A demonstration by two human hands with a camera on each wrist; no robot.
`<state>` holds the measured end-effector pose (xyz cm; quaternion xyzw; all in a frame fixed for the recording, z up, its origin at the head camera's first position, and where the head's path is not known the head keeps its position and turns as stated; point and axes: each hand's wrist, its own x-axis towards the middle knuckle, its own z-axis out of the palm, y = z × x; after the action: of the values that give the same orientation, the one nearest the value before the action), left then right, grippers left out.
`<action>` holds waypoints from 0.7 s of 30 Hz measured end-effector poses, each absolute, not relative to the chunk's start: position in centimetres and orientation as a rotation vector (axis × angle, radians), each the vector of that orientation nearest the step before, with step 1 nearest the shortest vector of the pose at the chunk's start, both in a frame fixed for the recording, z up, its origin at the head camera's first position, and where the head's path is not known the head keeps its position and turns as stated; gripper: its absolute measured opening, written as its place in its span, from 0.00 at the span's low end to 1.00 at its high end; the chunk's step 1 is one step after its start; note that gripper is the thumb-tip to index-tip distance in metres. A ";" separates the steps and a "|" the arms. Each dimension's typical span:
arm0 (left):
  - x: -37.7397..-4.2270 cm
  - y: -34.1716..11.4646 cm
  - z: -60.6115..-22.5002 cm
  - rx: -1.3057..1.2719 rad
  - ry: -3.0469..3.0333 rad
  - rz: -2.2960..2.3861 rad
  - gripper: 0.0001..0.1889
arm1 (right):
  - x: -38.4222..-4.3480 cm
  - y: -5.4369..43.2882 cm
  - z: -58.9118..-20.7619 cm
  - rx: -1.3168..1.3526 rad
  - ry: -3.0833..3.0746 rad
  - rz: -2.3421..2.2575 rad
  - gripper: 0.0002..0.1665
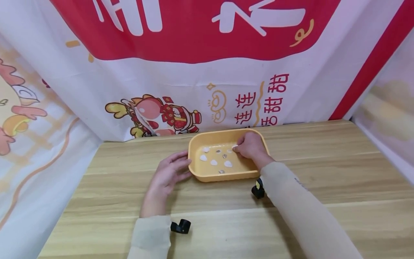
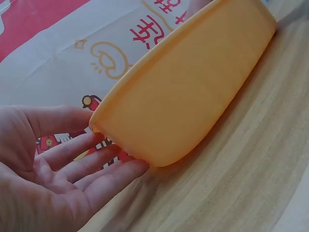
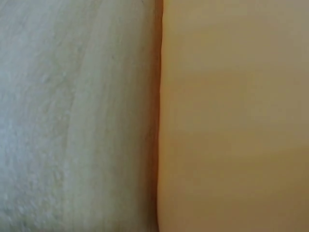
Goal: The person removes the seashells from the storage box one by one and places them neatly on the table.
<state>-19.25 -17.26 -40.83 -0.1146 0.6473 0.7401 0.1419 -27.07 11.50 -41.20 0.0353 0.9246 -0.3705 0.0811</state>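
A yellow rectangular plastic tray (image 1: 226, 175) stands on the wooden table near the back wall. Several small white seashells (image 1: 214, 162) and grey-brown ones lie scattered over its floor. My left hand (image 1: 171, 170) is at the tray's left end, fingers nearly straight and fingertips against the outer wall. In the left wrist view the thumb meets the rim of the tray (image 2: 178, 92). Inside the tray's right part, my right hand (image 1: 250, 145) pinches a white shell (image 1: 235, 146) between thumb and fingers. The right wrist view has only the tray's side (image 3: 231, 116) and tabletop, with the hand hidden.
A white and red printed cloth (image 1: 181, 79) hangs right behind the tray, and more cloth encloses the left and right sides. Wood-grain tabletop (image 1: 220, 230) extends in front. Small black wrist devices (image 1: 181, 226) sit by both sleeves.
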 end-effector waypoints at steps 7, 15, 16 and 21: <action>-19.2 -17.6 -41.1 -0.301 1.829 2.149 0.31 | -27.1 11.4 -41.3 0.096 2.768 -1.090 0.11; -19.1 -17.7 -41.2 -0.274 1.800 2.164 0.31 | -27.0 11.2 -41.1 0.108 2.741 -1.107 0.12; -19.1 -17.7 -41.2 -0.273 1.798 2.165 0.31 | -27.0 11.3 -41.1 0.105 2.742 -1.105 0.12; -19.2 -17.8 -41.3 -0.275 1.785 2.171 0.31 | -26.9 11.4 -41.1 0.074 2.760 -1.089 0.12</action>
<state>-19.19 -17.77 -41.26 -0.0962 0.6241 0.7592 0.1579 -26.94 11.35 -41.13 0.0247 0.9264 -0.3656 0.0866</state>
